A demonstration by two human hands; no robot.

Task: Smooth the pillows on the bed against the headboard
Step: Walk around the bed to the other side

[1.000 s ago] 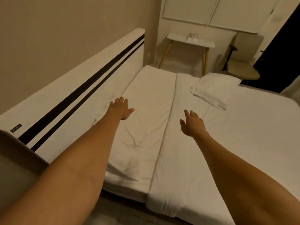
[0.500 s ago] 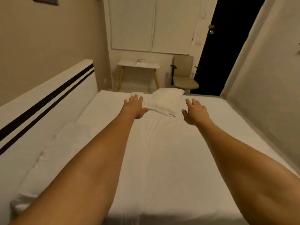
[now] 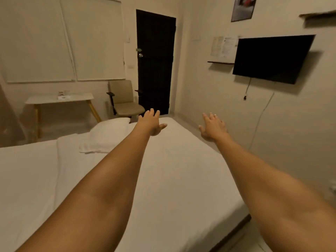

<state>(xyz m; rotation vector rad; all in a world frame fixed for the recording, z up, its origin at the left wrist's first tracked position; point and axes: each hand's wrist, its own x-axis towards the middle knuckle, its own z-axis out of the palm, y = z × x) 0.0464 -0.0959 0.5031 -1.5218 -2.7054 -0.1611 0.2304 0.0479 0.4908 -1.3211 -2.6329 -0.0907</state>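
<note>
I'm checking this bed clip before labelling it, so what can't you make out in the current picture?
- Headboard: out of the head view, past the left edge.
- Pillow: its near right corner hidden behind the left forearm.
- Items on the side table: too small and blurred to identify.
- Papers on the wall: text too small.
- Left hand, right hand: open, but whether they touch the bed is unclear.

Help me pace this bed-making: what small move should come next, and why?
Probably swing the left hand left onto the pillow. Both hands are open and empty, the right hand is out past the bed's edge, and the pillow lies untouched.
</note>
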